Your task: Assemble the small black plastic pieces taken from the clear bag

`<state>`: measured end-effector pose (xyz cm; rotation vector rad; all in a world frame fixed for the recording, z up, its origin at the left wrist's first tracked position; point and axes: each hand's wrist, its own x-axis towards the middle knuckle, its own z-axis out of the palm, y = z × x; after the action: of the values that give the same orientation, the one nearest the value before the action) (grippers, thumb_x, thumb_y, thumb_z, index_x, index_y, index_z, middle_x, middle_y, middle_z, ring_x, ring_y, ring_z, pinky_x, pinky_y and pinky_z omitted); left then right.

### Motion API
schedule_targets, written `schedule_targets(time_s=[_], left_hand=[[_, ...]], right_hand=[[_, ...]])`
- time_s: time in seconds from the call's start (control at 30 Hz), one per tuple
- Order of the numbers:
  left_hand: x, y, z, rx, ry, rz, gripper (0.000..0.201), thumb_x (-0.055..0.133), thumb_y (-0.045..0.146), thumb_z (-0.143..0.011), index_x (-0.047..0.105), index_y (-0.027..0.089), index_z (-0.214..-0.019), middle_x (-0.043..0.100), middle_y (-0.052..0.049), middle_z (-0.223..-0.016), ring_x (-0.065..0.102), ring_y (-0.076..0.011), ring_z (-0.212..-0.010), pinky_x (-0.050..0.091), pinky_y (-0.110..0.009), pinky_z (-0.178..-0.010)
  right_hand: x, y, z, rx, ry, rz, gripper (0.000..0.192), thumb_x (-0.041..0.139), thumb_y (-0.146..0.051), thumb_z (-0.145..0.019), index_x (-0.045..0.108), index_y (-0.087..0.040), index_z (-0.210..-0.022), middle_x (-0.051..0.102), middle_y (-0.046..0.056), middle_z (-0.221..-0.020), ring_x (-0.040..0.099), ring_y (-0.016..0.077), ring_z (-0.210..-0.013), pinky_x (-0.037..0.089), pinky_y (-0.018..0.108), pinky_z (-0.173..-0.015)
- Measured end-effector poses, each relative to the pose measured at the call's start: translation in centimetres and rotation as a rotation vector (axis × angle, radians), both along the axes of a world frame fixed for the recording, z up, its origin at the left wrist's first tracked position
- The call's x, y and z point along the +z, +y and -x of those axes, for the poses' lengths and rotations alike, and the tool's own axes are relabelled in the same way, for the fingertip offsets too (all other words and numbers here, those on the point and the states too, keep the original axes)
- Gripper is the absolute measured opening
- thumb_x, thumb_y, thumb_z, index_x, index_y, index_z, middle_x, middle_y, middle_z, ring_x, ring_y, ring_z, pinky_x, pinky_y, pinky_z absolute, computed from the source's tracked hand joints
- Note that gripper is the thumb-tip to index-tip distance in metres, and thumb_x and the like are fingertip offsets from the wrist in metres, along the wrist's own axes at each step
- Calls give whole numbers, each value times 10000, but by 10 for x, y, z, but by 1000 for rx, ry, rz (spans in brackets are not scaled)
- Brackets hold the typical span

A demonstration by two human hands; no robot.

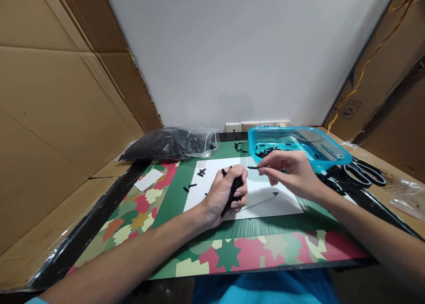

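My left hand (229, 193) is closed around a bunch of small black strips (233, 192), whose ends stick out above and below the fist. To its right, my right hand (288, 171) pinches one thin black strip (253, 167) between thumb and fingertips, its free end pointing at the bunch. Both hands are over a white sheet (265, 206) on the table. What the strips are made of I cannot make out. A few loose black strips (201, 173) lie on the sheet's left part, and others are beside it.
A blue plastic basket (332, 162) with black strips inside stands at the back right, scissors (367, 173) beside it. At the back left lies a clear bag (172, 143) full of black pieces. Cardboard walls (59, 73) flank the patterned table mat (172, 206). A white paper piece (148, 180) lies left.
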<state>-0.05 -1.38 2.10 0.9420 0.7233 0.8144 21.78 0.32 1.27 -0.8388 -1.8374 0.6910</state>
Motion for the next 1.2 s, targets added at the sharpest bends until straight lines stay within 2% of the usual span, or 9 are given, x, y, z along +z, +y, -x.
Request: schedule_targets(time_s=[0.07,0.23,0.3,0.4,0.5,0.57,0.67,0.87,1.2], left_hand=[[0,0,0,-2,-2,6,322,655,466,-929,498,226,-783,395,105,-500,306,-53,-340,229,-132,-326],[0,1,-1,38,62,31,338,648,489,-923,479,235,-778,387,102,-518,318,-63,-359,219,-145,-332],[-1,1,-3,68,85,42,357,657,517,-916,474,238,-788,391,101,-529,329,-62,-366,199,-142,-340],[-5,-2,-7,98,102,54,366,674,531,-895,471,241,-802,397,100,-543,336,-57,-370,182,-141,-350],[-11,-6,-11,132,135,72,384,696,549,-868,467,244,-817,392,104,-546,324,-53,-367,182,-149,-344],[-15,-9,-13,189,146,74,415,731,579,-838,478,250,-863,439,98,-588,361,-59,-393,231,-155,-354],[-17,-10,-13,217,159,91,420,750,566,-822,479,255,-902,454,97,-614,360,-59,-412,259,-162,-374],[-14,-8,-11,151,137,135,325,645,497,-876,428,263,-814,326,113,-500,267,-69,-370,149,-167,-348],[-15,-1,-7,84,66,223,323,615,477,-854,449,228,-731,426,85,-559,312,-46,-364,125,-168,-334]], right_hand=[[4,7,-16,-239,-254,-264,215,683,-399,-1004,802,-236,-930,780,40,-811,668,161,-602,547,303,-581],[5,30,-51,-602,-542,-476,266,561,-291,-1048,809,-201,-1083,819,125,-1065,745,273,-801,526,379,-659],[3,32,-50,-580,-568,-535,273,550,-288,-1061,793,-177,-1120,808,147,-1126,752,305,-950,562,419,-767],[1,17,-26,-411,-554,-628,203,613,-313,-1060,763,-205,-1144,804,109,-1136,728,267,-1036,560,424,-916],[-2,-10,10,-139,-444,-848,157,711,-261,-1015,725,-187,-1154,809,109,-1077,707,266,-968,545,424,-850],[-6,-26,31,-21,-432,-832,139,717,-238,-1012,715,-170,-1133,801,117,-1100,694,264,-977,536,413,-828],[-11,-36,45,-12,-404,-813,85,687,-160,-1011,713,-166,-1092,785,127,-1072,676,269,-953,529,410,-801],[-15,-32,45,11,-227,-629,195,678,-43,-969,712,-179,-1105,745,119,-1063,655,235,-928,558,381,-798],[-17,-27,40,47,-14,-367,204,727,-76,-950,748,-236,-1075,791,46,-958,742,219,-877,591,362,-802]])
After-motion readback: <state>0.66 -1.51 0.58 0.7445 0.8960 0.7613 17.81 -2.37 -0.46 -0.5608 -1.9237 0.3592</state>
